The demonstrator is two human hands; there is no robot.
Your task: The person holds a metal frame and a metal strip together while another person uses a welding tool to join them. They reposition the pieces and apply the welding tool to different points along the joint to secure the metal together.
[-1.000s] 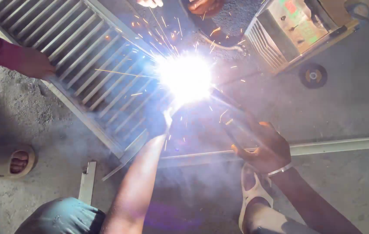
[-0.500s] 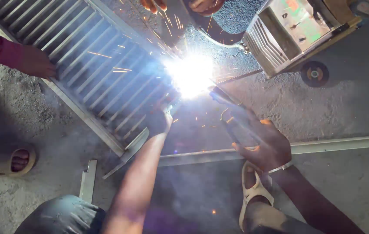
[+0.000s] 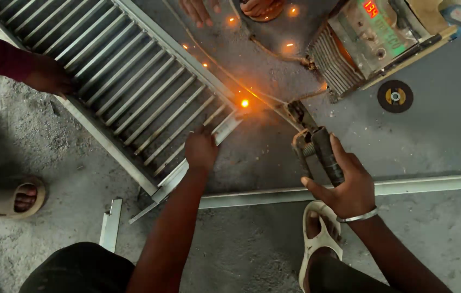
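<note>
I am pausing between welds: my left hand [image 3: 201, 150] is pressing the angle strip [image 3: 208, 145] against the grille frame [image 3: 133, 92]; my right hand [image 3: 344, 182] is gripping the electrode holder [image 3: 325, 154], raised beside the glowing joint [image 3: 245, 103]. Next likely needs re-striking there.

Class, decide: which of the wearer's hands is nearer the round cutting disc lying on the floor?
Right. The right hand, gripping the electrode holder, is below-left of the cutting disc; the left hand rests on the metal grille, farther left.
</note>
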